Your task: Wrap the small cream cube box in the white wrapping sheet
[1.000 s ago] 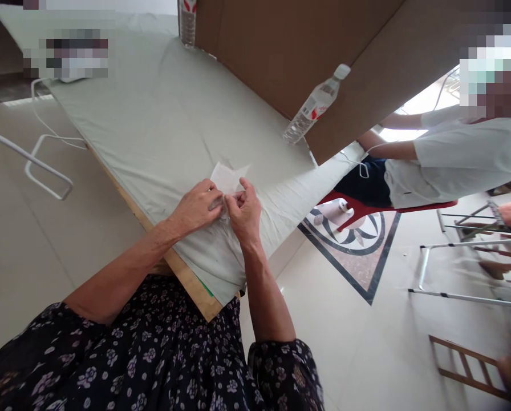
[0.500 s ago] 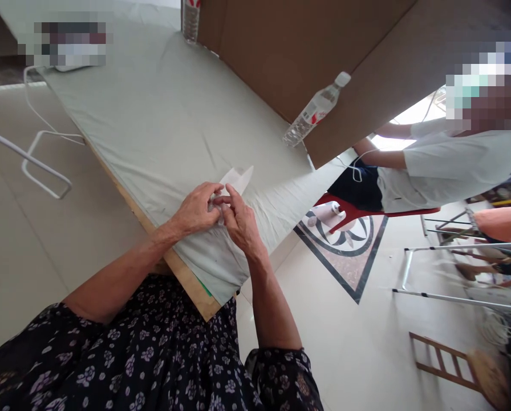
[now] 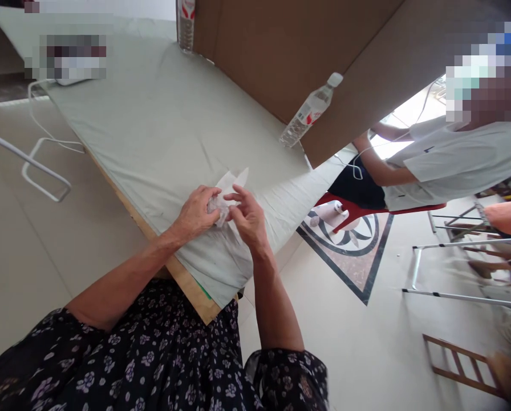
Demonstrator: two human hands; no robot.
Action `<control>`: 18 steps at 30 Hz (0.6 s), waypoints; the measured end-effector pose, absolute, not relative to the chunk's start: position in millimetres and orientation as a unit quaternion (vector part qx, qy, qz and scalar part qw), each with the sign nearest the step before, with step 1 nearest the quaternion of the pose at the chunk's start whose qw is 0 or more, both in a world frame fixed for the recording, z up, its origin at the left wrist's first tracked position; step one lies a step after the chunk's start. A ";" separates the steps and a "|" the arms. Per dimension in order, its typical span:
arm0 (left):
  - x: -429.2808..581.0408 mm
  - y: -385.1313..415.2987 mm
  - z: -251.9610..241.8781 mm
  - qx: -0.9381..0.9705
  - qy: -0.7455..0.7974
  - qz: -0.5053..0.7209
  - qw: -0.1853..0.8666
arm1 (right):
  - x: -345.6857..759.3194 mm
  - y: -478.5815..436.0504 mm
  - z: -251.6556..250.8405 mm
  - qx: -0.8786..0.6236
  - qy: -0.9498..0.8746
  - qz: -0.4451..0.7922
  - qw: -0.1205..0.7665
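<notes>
A crumpled white tissue [image 3: 221, 208] lies between my hands near the table's corner, its pointed ends sticking up on the far side. My left hand [image 3: 198, 211] curls round the tissue's left side, thumb and fingers pressed on it. On the other side, my right hand [image 3: 249, 216] has its thumb and fingers apart. Its thumb tip is close to the tissue's edge; whether it touches I cannot tell. Both hands are low over the pale cloth [image 3: 153, 125] that covers the table.
A clear water bottle [image 3: 309, 114] stands beside a big brown cardboard box [image 3: 272, 57]; another bottle [image 3: 186, 28] is at the box's far left edge. A person in a white shirt [image 3: 461, 160] sits to the right. A white wire frame [image 3: 45, 165] is at the left.
My right hand has moved away from my left, its fingers spreading apart. More of the crumpled tissue now shows between the hands. The camera view has shifted slightly.
</notes>
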State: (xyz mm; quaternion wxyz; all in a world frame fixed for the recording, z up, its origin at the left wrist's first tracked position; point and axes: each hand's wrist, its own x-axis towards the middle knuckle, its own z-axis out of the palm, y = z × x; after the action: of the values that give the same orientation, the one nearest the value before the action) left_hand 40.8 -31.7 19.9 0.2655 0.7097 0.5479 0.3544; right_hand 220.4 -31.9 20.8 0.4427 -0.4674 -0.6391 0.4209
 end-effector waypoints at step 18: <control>40.2 -46.2 23.9 0.807 0.479 0.320 0.130 | 209.9 30.0 4.1 -0.558 -0.559 0.496 0.360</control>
State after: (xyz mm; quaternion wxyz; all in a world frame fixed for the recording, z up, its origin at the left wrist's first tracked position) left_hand 40.2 -46.2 23.9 0.1298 0.8070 0.4792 0.3197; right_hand 209.9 30.0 4.1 0.3595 -0.5584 -0.5593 0.4962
